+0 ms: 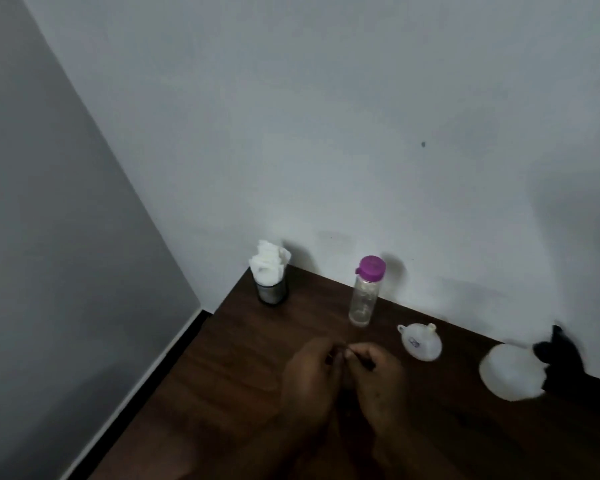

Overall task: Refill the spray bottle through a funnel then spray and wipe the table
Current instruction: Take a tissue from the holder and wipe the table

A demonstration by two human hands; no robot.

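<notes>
**Start of the task, head view.** We see the spray bottle (510, 372), a white body with a black head, at the right of the worktop (257, 358) near the wall. It is blurred, so we cannot tell whether the head is screwed on, or whether it stands or lies. The funnel (421, 342) lies on the worktop between the spray bottle and a clear bottle (364, 296). That bottle stands upright, closed by a purple cap (372, 266); its level is too faint to read. A cup (272, 292) of tissues (269, 263) stands in the far left corner.

The left hand (312, 372) and right hand (378, 379) meet over the worktop in front of the clear bottle, apart from every task item. The fingers (357, 351) of both are curled with their tips touching, and we cannot tell whether they pinch something small between them.

We judge that nothing is done. The funnel is not in the spray bottle, the cap is on, no tissue is drawn, and no wet patch shows on the worktop. All steps are left: open the spray bottle, seat the funnel, pour, close, spray, wipe.
</notes>
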